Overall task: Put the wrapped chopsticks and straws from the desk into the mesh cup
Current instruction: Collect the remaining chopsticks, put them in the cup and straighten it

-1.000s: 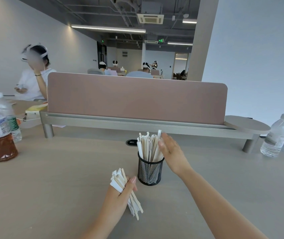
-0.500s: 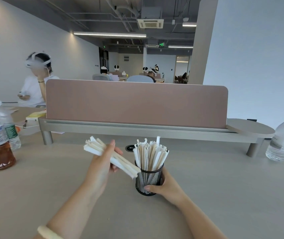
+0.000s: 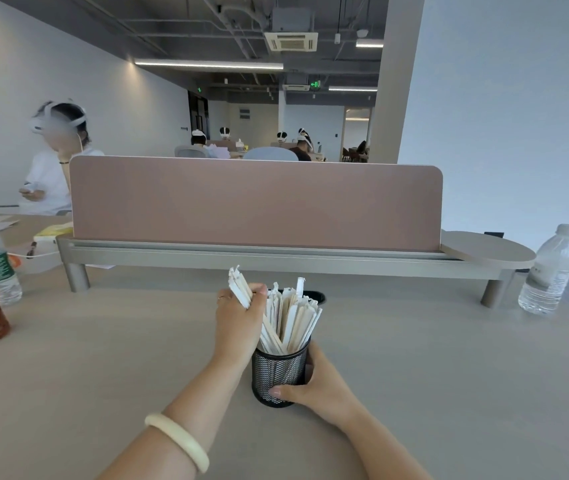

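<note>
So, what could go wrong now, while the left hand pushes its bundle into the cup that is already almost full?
1. The mesh cup already looks crowded with wrapped sticks, so the bundle in the left hand may jam or push some out onto the desk.
2. The bundle enters tilted at the cup's left rim; a push could tip the cup, though the right hand steadies its base.
3. Loose sticks could slip from the grip.

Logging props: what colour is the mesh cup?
Black, seen in the head view: mesh cup.
</note>
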